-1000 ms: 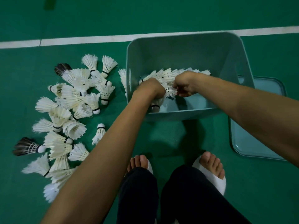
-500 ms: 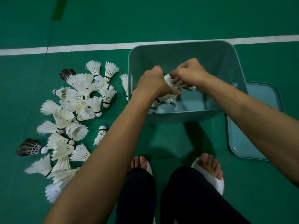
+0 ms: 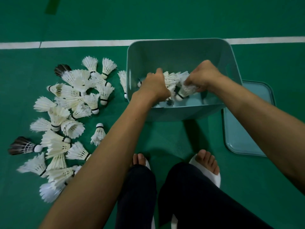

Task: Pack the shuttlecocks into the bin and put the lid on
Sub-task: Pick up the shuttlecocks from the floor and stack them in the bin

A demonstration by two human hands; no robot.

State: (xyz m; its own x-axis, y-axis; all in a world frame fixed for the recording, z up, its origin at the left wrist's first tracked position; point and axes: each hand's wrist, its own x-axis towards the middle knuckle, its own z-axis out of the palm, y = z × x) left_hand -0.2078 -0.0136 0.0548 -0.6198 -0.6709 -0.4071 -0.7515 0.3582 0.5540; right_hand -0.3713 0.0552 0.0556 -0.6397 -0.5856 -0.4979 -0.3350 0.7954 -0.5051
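Note:
A pale blue bin point(image 3: 179, 52) stands on the green court floor ahead of me. Both hands are inside it. My left hand point(image 3: 154, 86) and my right hand point(image 3: 203, 76) are each closed on a bunch of white shuttlecocks point(image 3: 176, 81) held between them above the bin's bottom. Several more shuttlecocks point(image 3: 69, 116), mostly white with two dark-feathered ones, lie scattered on the floor left of the bin. The matching lid point(image 3: 244, 129) lies flat on the floor right of the bin.
A white court line point(image 3: 82, 43) runs across behind the bin. My two feet in white slippers point(image 3: 206, 167) and dark trouser legs stand just in front of the bin. One shuttlecock point(image 3: 123, 81) leans against the bin's left wall.
Both hands have risen a little inside the bin and spread apart, still gripping the bunch of shuttlecocks. The pile on the floor is unchanged.

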